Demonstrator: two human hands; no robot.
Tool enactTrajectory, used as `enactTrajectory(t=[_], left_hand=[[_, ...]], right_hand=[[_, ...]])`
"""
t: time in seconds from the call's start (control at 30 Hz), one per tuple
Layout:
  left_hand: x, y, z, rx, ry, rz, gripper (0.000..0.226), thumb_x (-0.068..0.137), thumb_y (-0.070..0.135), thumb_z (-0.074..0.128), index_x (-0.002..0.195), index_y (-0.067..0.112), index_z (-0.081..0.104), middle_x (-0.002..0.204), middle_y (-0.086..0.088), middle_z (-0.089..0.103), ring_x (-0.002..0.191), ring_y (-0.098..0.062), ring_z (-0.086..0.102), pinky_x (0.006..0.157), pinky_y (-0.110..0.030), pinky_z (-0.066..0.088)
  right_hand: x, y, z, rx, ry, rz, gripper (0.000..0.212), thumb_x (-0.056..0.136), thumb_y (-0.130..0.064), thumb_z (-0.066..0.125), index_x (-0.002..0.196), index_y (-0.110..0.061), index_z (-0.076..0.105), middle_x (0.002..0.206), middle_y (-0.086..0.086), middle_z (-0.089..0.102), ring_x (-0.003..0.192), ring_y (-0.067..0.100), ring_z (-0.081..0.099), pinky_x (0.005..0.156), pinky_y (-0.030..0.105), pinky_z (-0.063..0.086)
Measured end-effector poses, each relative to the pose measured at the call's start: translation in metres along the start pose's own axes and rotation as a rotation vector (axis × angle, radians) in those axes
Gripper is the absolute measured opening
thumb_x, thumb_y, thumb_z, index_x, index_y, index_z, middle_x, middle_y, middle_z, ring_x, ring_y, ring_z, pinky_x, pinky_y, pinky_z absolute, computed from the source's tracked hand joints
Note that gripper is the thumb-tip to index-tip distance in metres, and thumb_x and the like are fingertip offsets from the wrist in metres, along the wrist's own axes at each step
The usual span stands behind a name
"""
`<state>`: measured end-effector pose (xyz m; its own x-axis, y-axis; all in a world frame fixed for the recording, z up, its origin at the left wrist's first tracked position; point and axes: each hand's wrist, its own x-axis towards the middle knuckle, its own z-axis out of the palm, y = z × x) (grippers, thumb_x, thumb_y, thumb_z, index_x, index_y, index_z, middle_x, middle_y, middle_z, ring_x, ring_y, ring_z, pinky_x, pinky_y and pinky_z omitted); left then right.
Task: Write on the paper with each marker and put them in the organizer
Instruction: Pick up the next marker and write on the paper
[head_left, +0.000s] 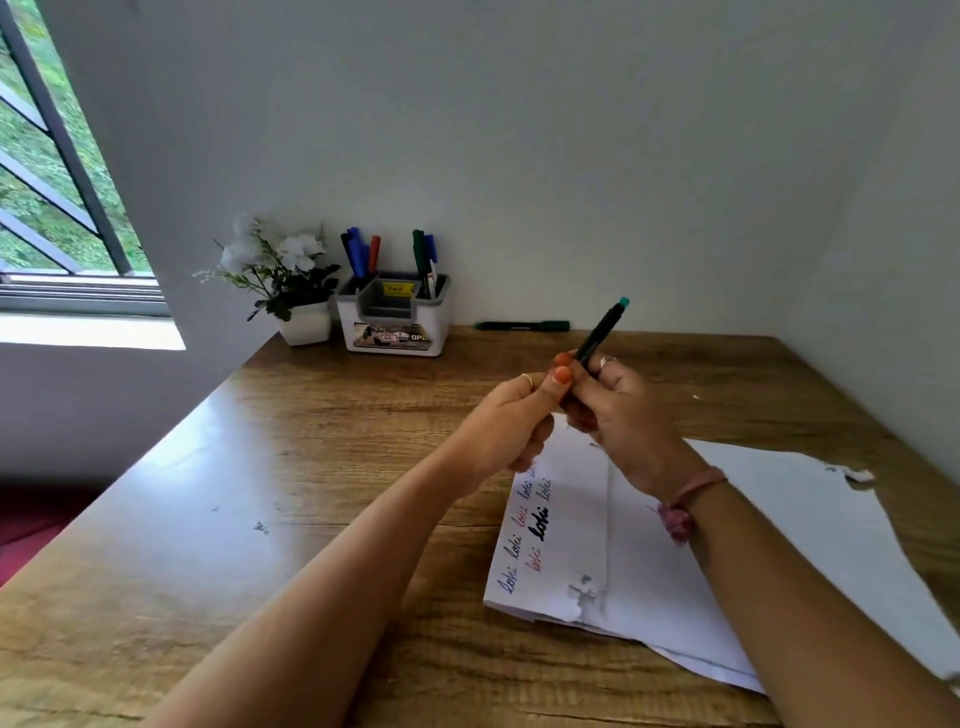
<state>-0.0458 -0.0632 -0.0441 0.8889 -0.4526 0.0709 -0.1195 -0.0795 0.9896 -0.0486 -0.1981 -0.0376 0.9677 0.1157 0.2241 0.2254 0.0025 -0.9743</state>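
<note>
Head view of a wooden desk (322, 467) set into a white corner. Centre of the frame: both hands meet above the top edge of the paper (649, 545). The right hand (623, 410) wraps a dark marker (602, 330) whose teal end points to the upper right; the lower part of the marker is hidden inside the fingers. The left hand (511, 423) pinches the marker's lower end between thumb and forefinger, so whether a cap is on or off cannot be made out. The paper lies at lower right, cut off by the frame's edge, with short handwritten words in blue, red and black along its left margin; part of the writing is covered by the left hand.

Upper centre, against the wall: a white organizer (395, 322) holding blue, red, black and green markers upright in its two side compartments; its labels are too blurred to read. A green marker (522, 326) lies flat on the desk just right of it. A potted white flower (291, 280) stands to its left. A window (47, 171) is cut off at upper left.
</note>
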Motion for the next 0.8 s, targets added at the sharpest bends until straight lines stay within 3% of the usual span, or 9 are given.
enactTrajectory(t=[0.1, 0.17, 0.27, 0.37, 0.47, 0.5, 0.63, 0.7, 0.8], left_hand=[[0.005, -0.006, 0.000, 0.051, 0.044, 0.035, 0.039, 0.097, 0.047, 0.037, 0.092, 0.014, 0.057, 0.050, 0.010, 0.034, 0.040, -0.005, 0.024, 0.037, -0.019, 0.022], [0.006, -0.007, -0.004, 0.136, 0.059, 0.073, 0.043, 0.093, 0.050, 0.038, 0.094, 0.012, 0.058, 0.049, 0.013, 0.040, 0.039, -0.002, 0.030, 0.038, -0.015, 0.026], [0.004, -0.010, -0.019, 0.282, 0.136, 0.089, 0.052, 0.084, 0.061, 0.029, 0.094, 0.020, 0.060, 0.052, 0.017, 0.051, 0.045, 0.002, 0.043, 0.046, -0.013, 0.033], [0.008, -0.021, -0.042, 0.574, 0.236, 0.107, 0.054, 0.088, 0.061, 0.027, 0.100, 0.022, 0.064, 0.067, 0.012, 0.053, 0.063, -0.005, 0.050, 0.058, -0.022, 0.036], [0.015, -0.032, -0.057, 0.817, 0.117, 0.064, 0.031, 0.092, 0.050, 0.049, 0.112, 0.030, 0.060, 0.087, 0.011, 0.060, 0.078, -0.008, 0.055, 0.064, -0.020, 0.041], [0.016, -0.033, -0.058, 0.873, 0.054, 0.061, 0.034, 0.089, 0.049, 0.055, 0.119, 0.034, 0.057, 0.095, 0.014, 0.057, 0.083, -0.004, 0.053, 0.066, -0.017, 0.040], [0.025, -0.038, -0.059, 1.021, -0.005, 0.025, 0.067, 0.077, 0.067, 0.057, 0.133, 0.033, 0.045, 0.108, 0.009, 0.058, 0.094, -0.011, 0.054, 0.078, -0.028, 0.046], [0.027, -0.040, -0.058, 1.054, -0.041, 0.043, 0.069, 0.077, 0.070, 0.054, 0.136, 0.037, 0.041, 0.105, 0.006, 0.060, 0.091, -0.014, 0.056, 0.079, -0.032, 0.049], [0.027, -0.038, -0.057, 1.061, -0.079, 0.112, 0.057, 0.081, 0.064, 0.055, 0.133, 0.045, 0.043, 0.091, 0.013, 0.053, 0.082, -0.010, 0.052, 0.068, -0.025, 0.041]], right_hand=[[0.000, 0.001, -0.001, 0.037, 0.019, -0.004, 0.020, 0.084, -0.037, 0.055, 0.088, -0.019, 0.063, 0.082, 0.007, 0.063, 0.081, 0.019, 0.059, 0.078, 0.034, 0.048], [-0.002, 0.000, -0.001, 0.007, 0.047, -0.022, 0.029, 0.078, -0.044, 0.057, 0.087, -0.017, 0.064, 0.080, 0.010, 0.060, 0.078, 0.023, 0.055, 0.075, 0.038, 0.048], [-0.002, 0.000, -0.001, -0.003, 0.131, -0.040, 0.033, 0.078, -0.044, 0.057, 0.087, -0.012, 0.060, 0.062, -0.002, 0.051, 0.056, 0.007, 0.048, 0.058, 0.023, 0.044], [-0.004, -0.002, -0.005, -0.035, 0.217, -0.032, 0.022, 0.083, -0.037, 0.061, 0.082, -0.015, 0.058, 0.060, -0.005, 0.049, 0.052, 0.003, 0.046, 0.052, 0.018, 0.042], [-0.007, -0.007, -0.005, -0.012, 0.231, -0.064, 0.009, 0.084, -0.025, 0.065, 0.079, -0.019, 0.059, 0.060, -0.005, 0.050, 0.052, 0.003, 0.046, 0.050, 0.017, 0.043], [-0.007, -0.010, -0.004, -0.019, 0.217, -0.076, 0.007, 0.085, -0.020, 0.065, 0.079, -0.019, 0.060, 0.060, -0.005, 0.051, 0.052, 0.003, 0.047, 0.050, 0.017, 0.043], [0.006, -0.023, -0.009, -0.270, -0.062, -0.036, 0.008, 0.090, -0.006, 0.055, 0.090, -0.011, 0.061, 0.059, 0.002, 0.055, 0.050, 0.011, 0.053, 0.049, 0.021, 0.049], [0.012, -0.022, -0.016, -0.419, -0.249, 0.081, 0.013, 0.092, -0.005, 0.051, 0.088, -0.010, 0.062, 0.065, 0.005, 0.062, 0.055, 0.013, 0.060, 0.057, 0.024, 0.056], [0.017, -0.012, -0.027, -0.363, -0.393, 0.246, 0.012, 0.090, 0.002, 0.051, 0.087, -0.005, 0.061, 0.077, 0.005, 0.068, 0.064, 0.013, 0.067, 0.066, 0.025, 0.059]])
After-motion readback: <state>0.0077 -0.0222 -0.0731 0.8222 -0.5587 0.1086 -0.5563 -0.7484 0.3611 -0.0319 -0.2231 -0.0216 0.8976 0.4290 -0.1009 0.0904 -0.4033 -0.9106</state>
